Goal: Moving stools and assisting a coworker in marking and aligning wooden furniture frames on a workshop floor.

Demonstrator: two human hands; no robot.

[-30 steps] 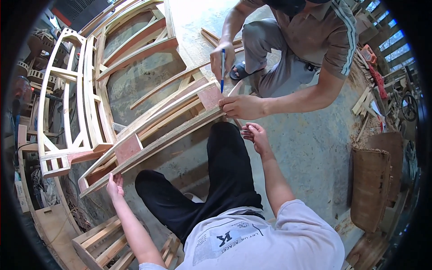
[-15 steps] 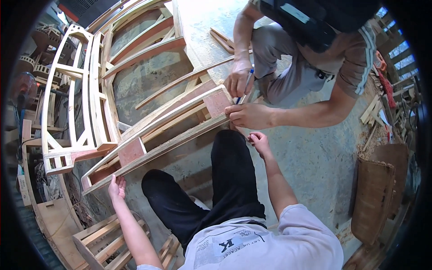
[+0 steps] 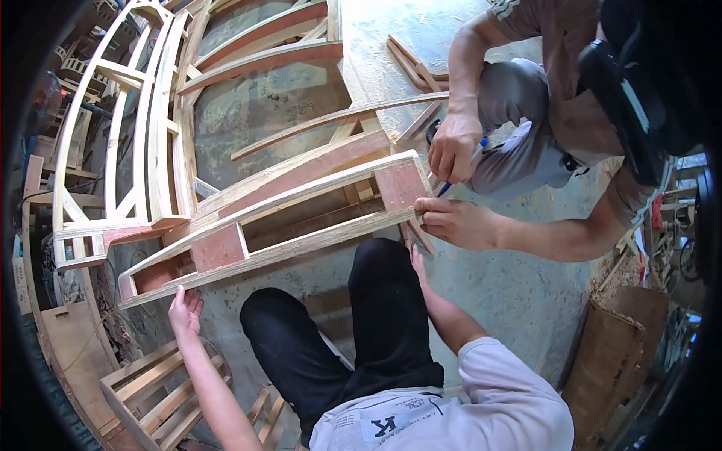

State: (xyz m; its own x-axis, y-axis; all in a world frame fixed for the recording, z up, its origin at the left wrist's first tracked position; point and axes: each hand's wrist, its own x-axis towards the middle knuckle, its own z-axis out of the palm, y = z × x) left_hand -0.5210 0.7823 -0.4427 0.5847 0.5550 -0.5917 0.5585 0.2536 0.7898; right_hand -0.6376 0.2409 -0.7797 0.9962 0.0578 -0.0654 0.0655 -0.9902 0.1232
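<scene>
A long, narrow wooden frame [image 3: 320, 227] with reddish plywood panels lies slantwise in front of my knees, its right end farther from me. My left hand [image 3: 186, 312] is palm up at the frame's left end, fingers stretched and fingertips at its lower rail; it does not wrap round the wood. Beside my right knee, my right hand [image 3: 417, 264] is partly hidden, its visible fingers extended up toward the frame's right end. Whether they touch it I cannot tell. A co-worker's hand [image 3: 455, 146] holds a blue pen [image 3: 445, 188] there, while their other hand [image 3: 459, 220] rests on the frame's corner.
Beyond lies a larger wooden frame [image 3: 263, 64] with curved ribs, and another slatted frame [image 3: 113, 135] stands left. A small slatted wooden piece [image 3: 162, 398] is by my left forearm. Loose wood strips [image 3: 410, 64] lie near the co-worker's knee. Brown curved boards [image 3: 613, 361] stand right.
The view has shifted. My right hand has gone from curled fingers beside the knee to straighter fingers close to the frame's right end. The co-worker still holds the pen at that end.
</scene>
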